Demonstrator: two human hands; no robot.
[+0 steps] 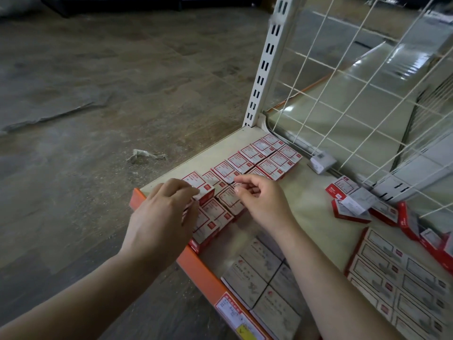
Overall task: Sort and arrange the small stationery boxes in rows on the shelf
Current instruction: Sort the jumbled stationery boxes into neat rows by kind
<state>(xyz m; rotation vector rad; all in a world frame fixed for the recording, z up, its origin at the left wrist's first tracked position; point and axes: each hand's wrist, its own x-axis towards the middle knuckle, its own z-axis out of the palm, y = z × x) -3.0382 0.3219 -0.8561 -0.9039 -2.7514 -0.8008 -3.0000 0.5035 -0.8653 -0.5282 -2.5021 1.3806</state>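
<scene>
The small red-and-white boxes [247,165] lie flat in two rows along the left end of the shelf [306,200], label side up, edge to edge, running from the orange front lip [196,263] back toward the white slotted post [266,62] at the corner. The far boxes sit tidy; the near ones by my hands are more crooked.

My left hand [164,212] lies over the near end of the outer row, fingers bent down, their tips on one box [196,184] at the front corner that sits a little higher than its neighbours. Whether I am gripping it or only touching it, I cannot tell, as the hand hides the contact. My right hand [262,200] hovers over the inner row with loosely curled fingers, thumb and forefinger close together; I cannot make out anything between them.

Further right, near the wire grid back [367,99], a loose heap of the same boxes [353,202] lies tumbled, some on edge, with a white tag [321,161] clipped to the grid's lower wire nearby. Nearer me on the shelf are a block of larger pale boxes [259,283] and, to their right, a flat set of red-edged boxes [402,280]. A price label [232,312] is stuck on the orange lip. A scrap of crumpled wrapping [144,154] lies on the floor [98,94] to the left.
</scene>
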